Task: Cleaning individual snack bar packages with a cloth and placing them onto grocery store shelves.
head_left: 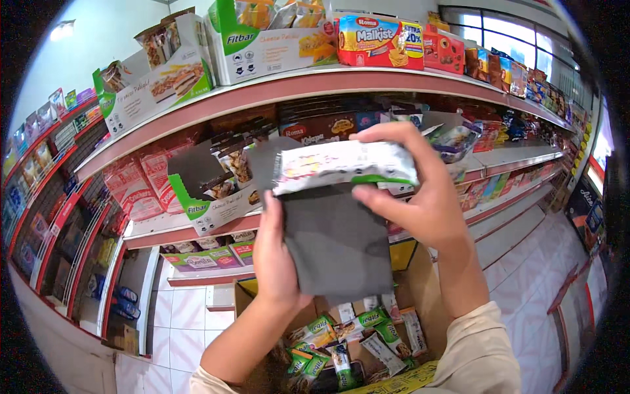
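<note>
My left hand (279, 256) is closed around the left side of a dark grey, open-looking carton (338, 243), held up in front of the shelves. Across the carton's upper end lies a snack bar (344, 164) in a white wrapper with a green edge. My right hand (417, 187) pinches this bar, thumb below and fingers over the top. Whether more bars sit behind it I cannot tell. Below both hands, a brown cardboard box (410, 285) holds several loose snack bars (341, 361) in green and white wrappers.
An open display box (226, 215) with bars stands on the middle shelf, beside pink cracker packs (134, 187). Above, the top shelf edge (315, 84) carries more display boxes (174, 85) and a yellow-red biscuit pack (380, 43). Another rack (65, 210) rises at the left.
</note>
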Demonstrator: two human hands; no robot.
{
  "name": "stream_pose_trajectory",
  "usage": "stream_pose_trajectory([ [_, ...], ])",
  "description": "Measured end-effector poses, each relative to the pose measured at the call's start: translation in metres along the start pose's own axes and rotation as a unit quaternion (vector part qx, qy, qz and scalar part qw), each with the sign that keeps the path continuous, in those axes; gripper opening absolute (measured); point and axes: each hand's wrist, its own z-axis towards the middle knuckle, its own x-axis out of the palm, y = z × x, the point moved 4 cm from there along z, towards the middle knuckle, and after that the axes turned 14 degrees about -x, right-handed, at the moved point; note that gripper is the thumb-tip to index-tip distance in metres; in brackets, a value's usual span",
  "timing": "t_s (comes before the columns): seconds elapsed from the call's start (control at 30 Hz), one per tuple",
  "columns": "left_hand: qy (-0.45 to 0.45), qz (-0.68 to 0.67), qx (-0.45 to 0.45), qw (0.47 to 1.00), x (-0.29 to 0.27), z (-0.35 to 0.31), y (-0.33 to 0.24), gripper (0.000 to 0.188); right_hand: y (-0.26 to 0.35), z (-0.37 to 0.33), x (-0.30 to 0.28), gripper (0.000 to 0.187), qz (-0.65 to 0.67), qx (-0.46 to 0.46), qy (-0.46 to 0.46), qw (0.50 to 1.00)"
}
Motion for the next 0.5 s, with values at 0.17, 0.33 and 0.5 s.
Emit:
stream_pose_trajectory([
  [0.17, 0.019, -0.005, 0.131, 0.991, -0.003, -0.005, -0.022, 0.048, 0.001, -0.003, 0.014, 0.046, -0.034, -0.022, 0.146, 0.988],
  [0.33, -0.011, 0.017, 0.138, 0.99, -0.008, 0.001, -0.015, 0.048, -0.003, -0.005, 0.033, 0.047, 0.043, 0.065, 0.152, 0.985],
  [0.5, 0.112, -0.004, 0.11, 0.988, -0.013, 0.007, -0.005, 0.047, -0.001, -0.008, 0.046, 0.051, 0.018, -0.018, 0.161, 0.987],
])
